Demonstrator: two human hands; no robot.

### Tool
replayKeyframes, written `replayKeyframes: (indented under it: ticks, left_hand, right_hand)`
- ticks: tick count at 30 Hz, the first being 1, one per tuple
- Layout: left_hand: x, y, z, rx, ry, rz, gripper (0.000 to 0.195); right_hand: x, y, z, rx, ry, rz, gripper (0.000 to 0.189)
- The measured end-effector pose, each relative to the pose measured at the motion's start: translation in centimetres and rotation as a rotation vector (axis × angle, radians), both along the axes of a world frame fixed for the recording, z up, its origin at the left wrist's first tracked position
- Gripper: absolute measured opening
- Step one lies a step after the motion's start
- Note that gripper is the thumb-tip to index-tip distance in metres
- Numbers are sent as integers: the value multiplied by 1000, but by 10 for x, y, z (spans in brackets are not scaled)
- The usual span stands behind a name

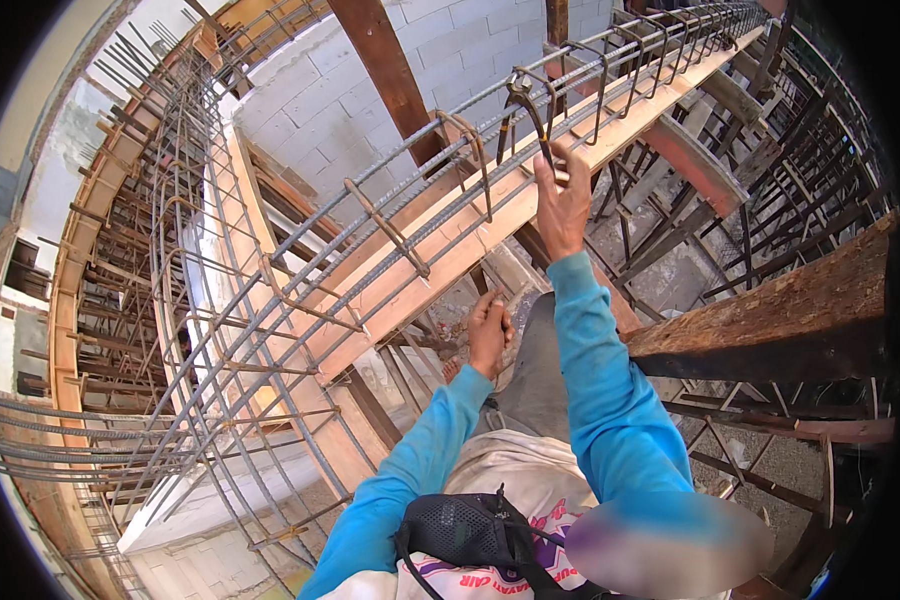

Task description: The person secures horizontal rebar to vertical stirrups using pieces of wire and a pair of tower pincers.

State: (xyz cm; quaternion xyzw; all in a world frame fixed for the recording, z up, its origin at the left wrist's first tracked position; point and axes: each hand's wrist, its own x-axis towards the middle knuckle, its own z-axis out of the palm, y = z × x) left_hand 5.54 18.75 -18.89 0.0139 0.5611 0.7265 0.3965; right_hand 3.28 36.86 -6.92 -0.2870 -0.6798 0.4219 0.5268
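My right hand [565,196] reaches out over the beam formwork. Its thumb and fingers hold one handle of a pair of end-cutting pincers [523,94]. The pincers' jaws point up by the top bars of a rebar cage [390,161], and their handles are spread. Lower down, my left hand [487,328] is curled loosely in front of my thigh, with nothing visible in it. Square steel stirrups [487,172] hang around the long ribbed bars. Below the cage runs a plywood formwork panel [450,259] with bits of wire on it.
A heavy timber beam [765,330] lies close on my right. Timber props [690,255] stand far below, around open drops. Another rebar cage [232,360] crosses at left, with protruding bar ends [37,442]. A slanted timber post [390,75] stands before a block wall [330,112].
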Motion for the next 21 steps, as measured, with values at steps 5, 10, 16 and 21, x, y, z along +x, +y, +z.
replayKeyframes:
  ticks: [5, 10, 16, 21]
  left_hand:
    - [-7, 20, -2, -42, 37, 8, 46]
    - [21, 14, -22, -45, -8, 60, 45]
    - [-22, 33, -58, -63, 57, 106, 33]
    - [-47, 36, -74, -53, 39, 173, 29]
  right_hand:
    - [30, -29, -78, -211, -133, 154, 27]
    - [27, -46, -105, -253, -382, 241, 29]
    - [-8, -47, -137, -239, -524, 363, 28]
    - [-21, -68, -132, -135, -542, 259, 25]
